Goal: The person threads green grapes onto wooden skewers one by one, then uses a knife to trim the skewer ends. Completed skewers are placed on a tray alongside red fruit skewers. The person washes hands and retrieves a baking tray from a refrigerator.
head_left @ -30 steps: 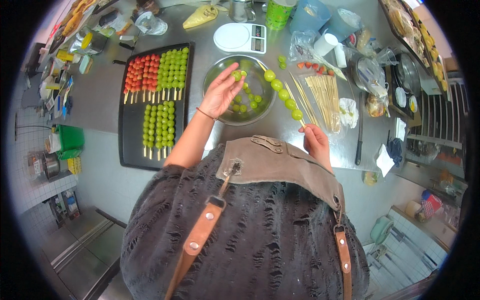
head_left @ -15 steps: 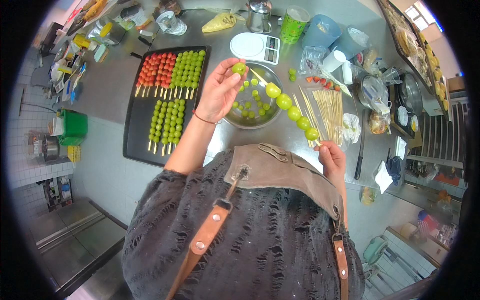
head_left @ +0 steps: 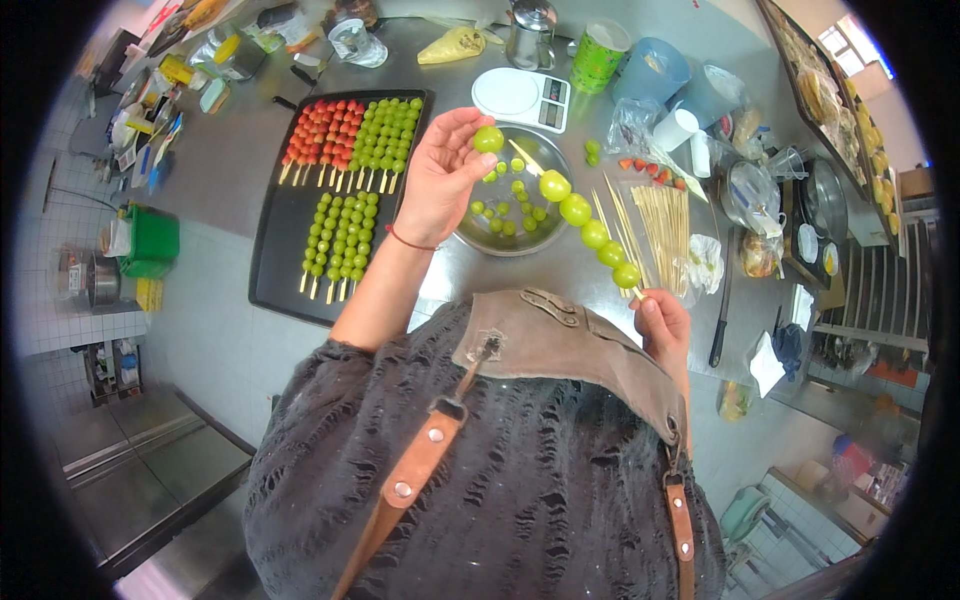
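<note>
A green grape [head_left: 488, 139] is pinched in the fingertips of my left hand [head_left: 445, 172], above the rim of a steel bowl [head_left: 548, 240] with loose grapes in it. My right hand [head_left: 661, 322] grips the lower end of a bamboo skewer [head_left: 521, 153]. Several green grapes [head_left: 594, 234] are threaded along the skewer, which slants up to the left. Its bare pointed tip sits just right of the grape in my left hand, with a small gap between them.
On the left, a black tray [head_left: 272, 235] carries rows of strawberry skewers [head_left: 322, 137] and grape skewers [head_left: 385, 135]. Bare skewers [head_left: 660, 230] lie right of the bowl, near cut strawberries [head_left: 652, 170] and a knife [head_left: 718, 335]. A white scale [head_left: 508, 95] stands behind the bowl.
The view has shifted slightly, so everything sits a little differently in it. My hands keep the same holds on the grape and the skewer, with hardly any movement between them.
</note>
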The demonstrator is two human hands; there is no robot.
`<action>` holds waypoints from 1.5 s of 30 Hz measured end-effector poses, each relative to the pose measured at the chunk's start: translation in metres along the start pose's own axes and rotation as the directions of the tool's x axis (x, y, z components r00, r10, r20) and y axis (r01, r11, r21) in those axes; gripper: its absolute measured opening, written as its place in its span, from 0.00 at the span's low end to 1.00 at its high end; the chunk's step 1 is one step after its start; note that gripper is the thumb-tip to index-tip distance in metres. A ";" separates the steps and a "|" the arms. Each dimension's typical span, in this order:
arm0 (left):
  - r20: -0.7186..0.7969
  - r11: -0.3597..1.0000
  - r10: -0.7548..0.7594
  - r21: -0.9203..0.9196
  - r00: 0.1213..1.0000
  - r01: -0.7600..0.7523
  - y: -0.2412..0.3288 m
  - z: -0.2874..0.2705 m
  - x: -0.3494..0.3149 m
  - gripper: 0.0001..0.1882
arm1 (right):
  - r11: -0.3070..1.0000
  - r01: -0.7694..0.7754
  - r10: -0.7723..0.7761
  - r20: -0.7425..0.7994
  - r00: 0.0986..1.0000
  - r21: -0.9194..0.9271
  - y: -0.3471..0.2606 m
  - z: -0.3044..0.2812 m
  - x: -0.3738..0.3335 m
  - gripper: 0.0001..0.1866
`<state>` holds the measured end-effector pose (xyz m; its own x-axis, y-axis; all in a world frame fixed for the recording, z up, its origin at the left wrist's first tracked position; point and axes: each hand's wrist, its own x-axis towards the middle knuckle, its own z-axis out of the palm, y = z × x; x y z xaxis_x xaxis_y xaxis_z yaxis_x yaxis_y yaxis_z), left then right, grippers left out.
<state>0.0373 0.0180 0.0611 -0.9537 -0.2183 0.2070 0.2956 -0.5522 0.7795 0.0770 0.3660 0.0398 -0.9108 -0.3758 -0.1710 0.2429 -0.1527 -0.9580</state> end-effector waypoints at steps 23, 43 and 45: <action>0.170 0.775 -0.376 -0.481 0.911 0.410 -0.064 -0.038 0.004 0.22 | 0.926 -0.182 0.271 -0.247 0.930 0.330 0.083 -0.036 -0.007 0.10; -0.206 0.020 -0.268 0.976 0.941 0.219 -0.138 -0.149 0.002 0.20 | 0.906 -0.181 0.298 -0.273 0.915 0.384 0.117 -0.047 -0.013 0.11; -0.187 -0.244 -0.326 0.964 0.927 0.109 -0.164 -0.166 0.004 0.19 | 0.907 -0.202 0.322 -0.298 0.899 0.370 0.117 -0.048 -0.017 0.11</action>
<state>-0.0056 -0.0260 -0.1637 -0.9696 -0.1728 -0.1733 -0.2298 0.8865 0.4017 0.1051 0.3986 -0.0801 -0.8398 -0.1143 -0.5307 0.5279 -0.4005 -0.7490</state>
